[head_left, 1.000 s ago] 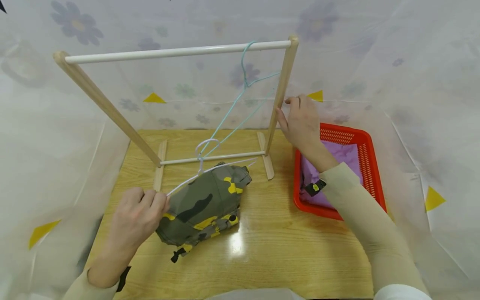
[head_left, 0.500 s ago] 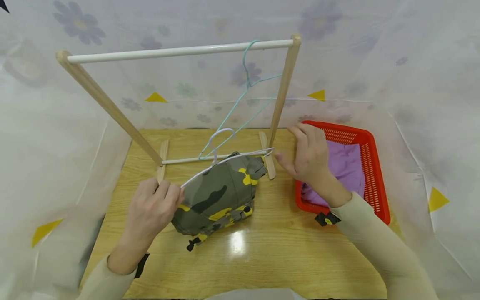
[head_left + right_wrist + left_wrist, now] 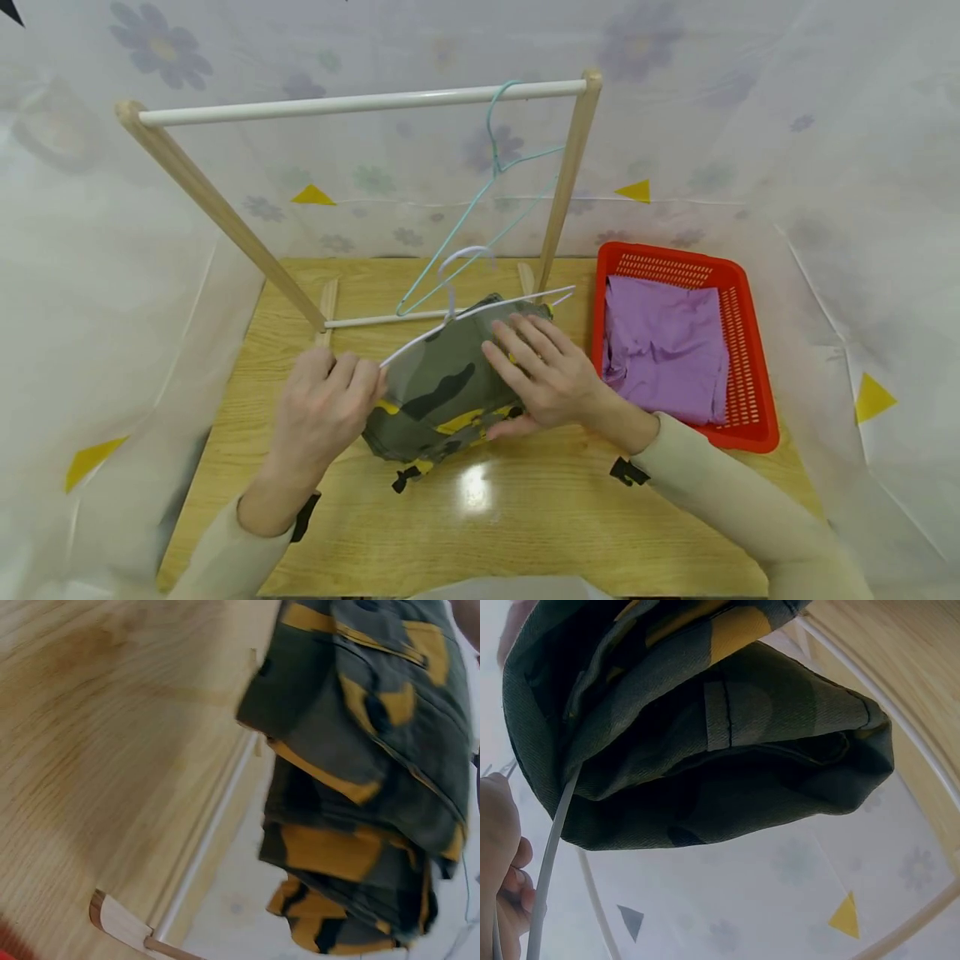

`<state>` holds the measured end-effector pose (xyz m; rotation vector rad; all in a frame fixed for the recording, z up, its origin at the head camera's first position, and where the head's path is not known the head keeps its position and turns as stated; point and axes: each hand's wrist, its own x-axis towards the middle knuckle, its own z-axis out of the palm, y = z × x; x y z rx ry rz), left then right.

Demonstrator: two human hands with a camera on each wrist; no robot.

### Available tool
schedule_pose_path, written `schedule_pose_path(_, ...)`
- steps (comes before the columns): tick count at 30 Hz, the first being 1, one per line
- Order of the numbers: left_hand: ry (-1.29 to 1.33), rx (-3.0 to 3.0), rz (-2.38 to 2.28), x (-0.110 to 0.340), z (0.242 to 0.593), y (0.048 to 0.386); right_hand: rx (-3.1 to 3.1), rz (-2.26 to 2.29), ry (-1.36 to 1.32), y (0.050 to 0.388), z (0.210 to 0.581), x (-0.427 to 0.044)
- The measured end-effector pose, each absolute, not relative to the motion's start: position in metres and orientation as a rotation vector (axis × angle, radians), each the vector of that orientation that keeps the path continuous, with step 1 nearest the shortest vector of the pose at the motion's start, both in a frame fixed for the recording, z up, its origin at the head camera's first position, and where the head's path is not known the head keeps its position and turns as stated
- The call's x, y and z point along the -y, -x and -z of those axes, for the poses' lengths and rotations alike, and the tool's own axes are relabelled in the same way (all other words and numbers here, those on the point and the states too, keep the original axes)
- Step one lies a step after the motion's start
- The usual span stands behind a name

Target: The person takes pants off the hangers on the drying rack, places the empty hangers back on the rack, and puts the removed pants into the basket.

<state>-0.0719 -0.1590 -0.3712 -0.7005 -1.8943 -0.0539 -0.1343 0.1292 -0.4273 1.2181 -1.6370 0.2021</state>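
In the head view, a folded camouflage garment [image 3: 427, 392] with yellow patches hangs over a pale lilac hanger [image 3: 452, 287], whose hook points up. My left hand [image 3: 326, 412] grips the hanger's left end. My right hand [image 3: 551, 375] lies over the garment's right part, fingers extended, thumb near its lower edge. The left wrist view shows the garment [image 3: 780, 712] from its open folds, with the hanger [image 3: 551, 862] passing into it and fingers [image 3: 521, 885] at the left. Layered folds of the garment [image 3: 360, 750] hang in the right wrist view.
A wooden rack with a white top bar [image 3: 360, 104] stands at the back, an empty mint hanger [image 3: 457, 225] hooked near its right end. To the right, a red basket [image 3: 757, 375] holds a folded purple cloth [image 3: 667, 350]. Patterned sheeting surrounds the table [image 3: 562, 517].
My left hand, the lilac hanger and the garment have moved right and slightly up. My right hand has left the rack's right post and come down onto the garment.
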Motion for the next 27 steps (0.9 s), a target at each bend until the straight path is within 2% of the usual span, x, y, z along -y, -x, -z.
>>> schedule_pose_path(8,0.726,1.900,0.025,0.151,0.370,0.074,1.842,-0.144,-1.363,0.134,0.440,-0.115)
schedule_pose_path(27,0.754,1.872,0.027,0.141,0.375,0.080,1.864,0.045,-1.233,0.141,0.440,-0.104)
